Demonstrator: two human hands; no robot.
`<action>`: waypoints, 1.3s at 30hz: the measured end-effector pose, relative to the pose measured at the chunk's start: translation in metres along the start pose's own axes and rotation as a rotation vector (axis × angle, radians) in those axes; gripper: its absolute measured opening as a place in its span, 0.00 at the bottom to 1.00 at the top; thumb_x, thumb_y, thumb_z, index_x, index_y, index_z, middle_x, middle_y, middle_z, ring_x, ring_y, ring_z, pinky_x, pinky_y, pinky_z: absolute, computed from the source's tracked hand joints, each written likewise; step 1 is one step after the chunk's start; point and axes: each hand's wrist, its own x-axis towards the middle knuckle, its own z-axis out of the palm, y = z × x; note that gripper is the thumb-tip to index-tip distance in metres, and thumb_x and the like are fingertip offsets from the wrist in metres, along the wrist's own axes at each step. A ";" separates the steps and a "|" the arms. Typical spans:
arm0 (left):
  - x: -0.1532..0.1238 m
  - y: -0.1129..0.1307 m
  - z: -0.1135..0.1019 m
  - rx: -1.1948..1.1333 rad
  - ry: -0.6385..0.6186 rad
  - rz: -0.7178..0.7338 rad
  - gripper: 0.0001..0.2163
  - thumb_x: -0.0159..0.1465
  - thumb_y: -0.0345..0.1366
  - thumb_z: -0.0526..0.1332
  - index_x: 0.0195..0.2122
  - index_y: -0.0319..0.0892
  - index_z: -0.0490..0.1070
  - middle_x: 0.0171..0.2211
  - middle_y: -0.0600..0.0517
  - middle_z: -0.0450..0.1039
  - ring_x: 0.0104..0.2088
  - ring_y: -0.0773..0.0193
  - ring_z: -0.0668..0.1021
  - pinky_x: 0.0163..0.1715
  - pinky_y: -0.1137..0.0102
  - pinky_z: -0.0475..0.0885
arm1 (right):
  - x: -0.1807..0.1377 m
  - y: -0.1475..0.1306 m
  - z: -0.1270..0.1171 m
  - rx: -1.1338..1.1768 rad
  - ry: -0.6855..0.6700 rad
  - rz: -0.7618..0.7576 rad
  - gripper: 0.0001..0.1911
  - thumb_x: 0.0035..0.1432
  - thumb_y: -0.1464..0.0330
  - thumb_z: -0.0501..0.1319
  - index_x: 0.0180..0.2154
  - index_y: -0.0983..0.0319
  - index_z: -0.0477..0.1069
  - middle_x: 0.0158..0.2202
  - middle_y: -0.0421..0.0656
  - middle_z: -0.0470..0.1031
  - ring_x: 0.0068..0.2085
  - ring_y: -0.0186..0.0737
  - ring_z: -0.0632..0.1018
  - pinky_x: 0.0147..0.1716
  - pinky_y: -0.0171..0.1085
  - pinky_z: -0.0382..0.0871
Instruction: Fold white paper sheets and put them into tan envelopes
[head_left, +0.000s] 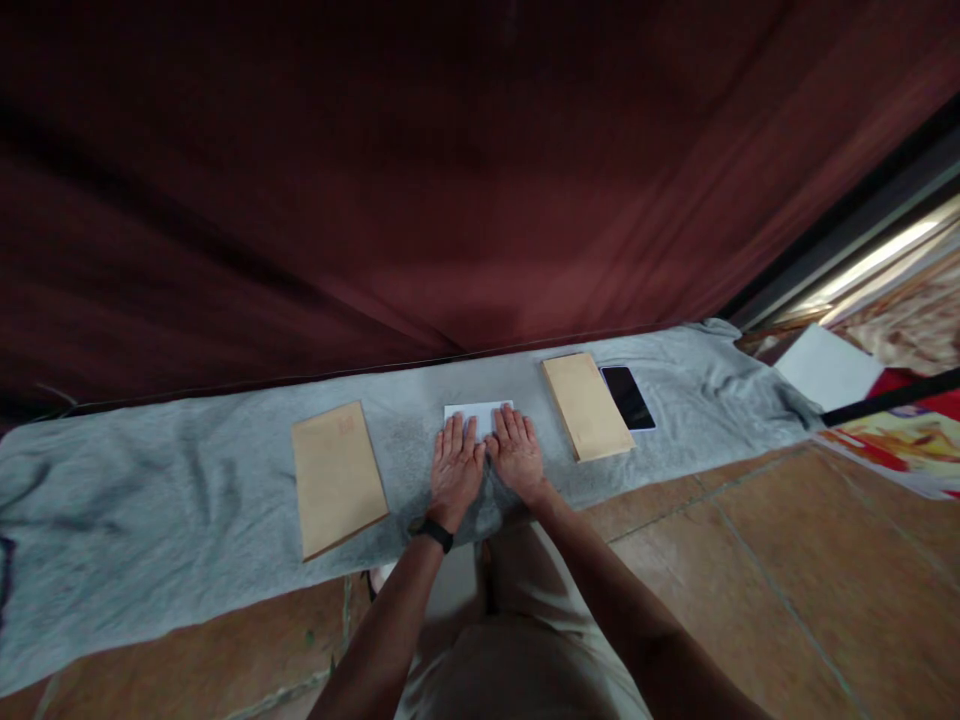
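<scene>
A small white sheet of paper [480,409] lies on the grey cloth, mostly covered by my two hands. My left hand [456,462] rests flat on its left part, fingers stretched out, with a dark band on the wrist. Flat on the right part is my right hand [516,450], its fingers extended too. The thumbs nearly meet in the middle. To the left lies a brown paper envelope [337,482]. On the right are more brown envelopes [589,408], apparently stacked, beside a dark-screened phone [628,398].
The grey cloth [150,510] covers a long narrow surface. Behind it hangs a dark red curtain [480,200]. A tiled floor [750,560] runs along the near side. At the far right are a white sheet [829,367], a colourful printed package [900,445] and a dark bar.
</scene>
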 end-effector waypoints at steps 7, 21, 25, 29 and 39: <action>0.001 0.005 0.000 0.044 0.019 -0.067 0.27 0.72 0.42 0.51 0.72 0.44 0.54 0.74 0.41 0.45 0.73 0.46 0.49 0.70 0.49 0.49 | -0.004 0.018 -0.009 0.000 -0.012 0.061 0.29 0.74 0.62 0.47 0.70 0.69 0.55 0.70 0.54 0.58 0.70 0.53 0.61 0.68 0.54 0.51; 0.000 0.002 0.002 0.057 0.017 -0.032 0.27 0.72 0.37 0.48 0.72 0.43 0.53 0.74 0.39 0.44 0.73 0.46 0.49 0.70 0.48 0.49 | -0.006 -0.011 -0.010 0.040 -0.030 -0.097 0.26 0.74 0.62 0.47 0.67 0.65 0.61 0.70 0.50 0.60 0.70 0.45 0.62 0.68 0.48 0.55; -0.002 0.002 0.001 0.058 0.032 -0.061 0.27 0.73 0.40 0.48 0.72 0.42 0.53 0.74 0.41 0.45 0.73 0.50 0.50 0.70 0.50 0.48 | -0.014 0.007 -0.010 0.016 -0.012 -0.069 0.28 0.74 0.60 0.49 0.69 0.66 0.57 0.70 0.53 0.59 0.70 0.49 0.61 0.67 0.52 0.54; -0.005 -0.008 -0.003 0.076 0.021 -0.125 0.27 0.73 0.40 0.46 0.72 0.41 0.51 0.73 0.43 0.49 0.73 0.53 0.53 0.70 0.52 0.48 | -0.019 0.017 -0.011 0.016 -0.004 -0.048 0.30 0.74 0.60 0.48 0.70 0.68 0.55 0.70 0.54 0.59 0.70 0.49 0.61 0.68 0.52 0.52; -0.003 -0.019 -0.017 0.054 0.006 -0.152 0.27 0.73 0.38 0.44 0.71 0.33 0.54 0.72 0.42 0.51 0.72 0.49 0.54 0.70 0.53 0.50 | -0.021 0.018 -0.011 0.025 0.002 -0.049 0.30 0.73 0.60 0.49 0.70 0.70 0.55 0.70 0.55 0.58 0.69 0.52 0.62 0.68 0.52 0.51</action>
